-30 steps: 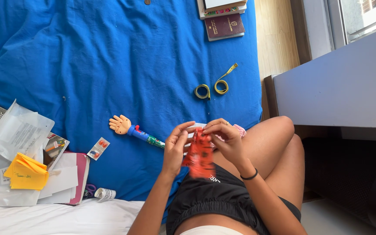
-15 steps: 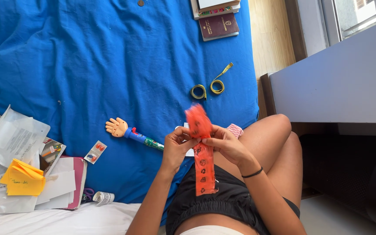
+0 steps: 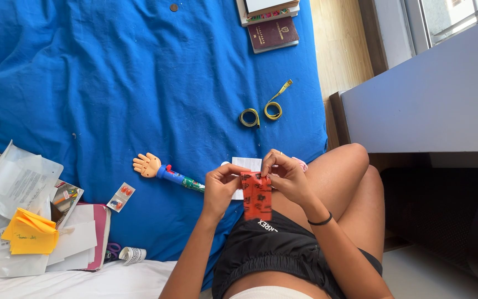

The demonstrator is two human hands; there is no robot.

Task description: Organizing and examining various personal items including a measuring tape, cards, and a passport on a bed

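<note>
My left hand (image 3: 220, 187) and my right hand (image 3: 287, 177) both pinch the top edge of a red strip with black printed figures (image 3: 257, 197). The strip hangs down short over my lap, its lower part folded or blurred. Behind my hands a white paper slip (image 3: 245, 164) lies on the blue sheet (image 3: 139, 83). A bit of pink patterned cloth (image 3: 302, 163) shows beside my right hand. A black band circles my right wrist.
A toy hand on a blue stick (image 3: 164, 170) lies left of my hands. Two yellow tape coils (image 3: 261, 113) sit further up. A dark red booklet (image 3: 273, 34) and books lie at the top. Papers, yellow notes (image 3: 29, 232) and a pill blister (image 3: 121, 195) are at left. A grey desk (image 3: 427, 99) stands right.
The red strip was bunched, then stretched long up and down, and now hangs shorter from my fingers. Both hands stayed over my lap, shifting slightly.
</note>
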